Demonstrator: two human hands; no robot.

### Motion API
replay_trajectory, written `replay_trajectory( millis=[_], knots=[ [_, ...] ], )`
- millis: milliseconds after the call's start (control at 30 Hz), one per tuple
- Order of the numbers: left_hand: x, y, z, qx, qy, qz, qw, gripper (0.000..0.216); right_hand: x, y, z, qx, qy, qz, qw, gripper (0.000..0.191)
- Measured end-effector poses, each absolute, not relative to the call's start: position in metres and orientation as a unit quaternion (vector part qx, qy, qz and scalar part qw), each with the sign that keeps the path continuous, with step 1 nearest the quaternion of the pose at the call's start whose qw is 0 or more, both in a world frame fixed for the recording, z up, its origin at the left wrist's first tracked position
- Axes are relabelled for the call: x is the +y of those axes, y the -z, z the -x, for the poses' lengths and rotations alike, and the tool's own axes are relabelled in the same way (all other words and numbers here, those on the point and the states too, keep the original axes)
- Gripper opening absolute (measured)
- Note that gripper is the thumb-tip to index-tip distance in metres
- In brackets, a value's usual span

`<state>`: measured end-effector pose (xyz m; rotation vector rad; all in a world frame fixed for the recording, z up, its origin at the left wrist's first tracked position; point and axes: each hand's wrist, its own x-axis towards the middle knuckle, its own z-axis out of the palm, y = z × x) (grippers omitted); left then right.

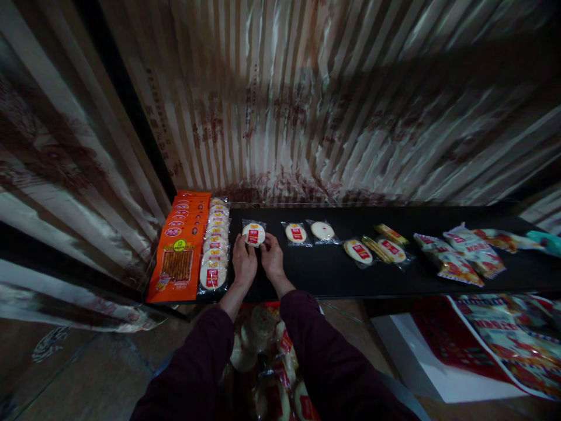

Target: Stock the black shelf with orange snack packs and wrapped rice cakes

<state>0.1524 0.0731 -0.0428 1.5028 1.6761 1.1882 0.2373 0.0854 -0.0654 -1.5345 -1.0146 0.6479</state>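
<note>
My left hand [244,261] and my right hand [272,258] close their fingertips on the near edge of a wrapped rice cracker [253,233], one at each side. It is round and white, with a red label facing up, at the back part of the black shelf [319,272]. To the left runs an overlapping row of wrapped rice crackers [213,273]. Beyond that row lie overlapping orange snack-stick packets [177,263]. Right of my hands are a label-up wrapped cracker [295,233] and another wrapped cracker [323,230] whose label is not seen.
Farther right are loose crackers [358,251], narrow yellow packets [391,234] and white-red snack bags [475,251]. Below the shelf, a container of wrapped crackers [265,327] sits between my arms. A white box [412,351] with bags stands lower right. A pleated curtain [280,117] hangs behind.
</note>
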Motion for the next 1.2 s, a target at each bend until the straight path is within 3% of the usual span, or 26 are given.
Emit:
replay_trajectory(
  millis=[1200],
  knots=[
    [0.161, 0.048, -0.178, 0.657, -0.497, -0.489, 0.287, 0.035, 0.178, 0.065, -0.233, -0.436, -0.273, 0.646, 0.564, 0.029]
  ],
)
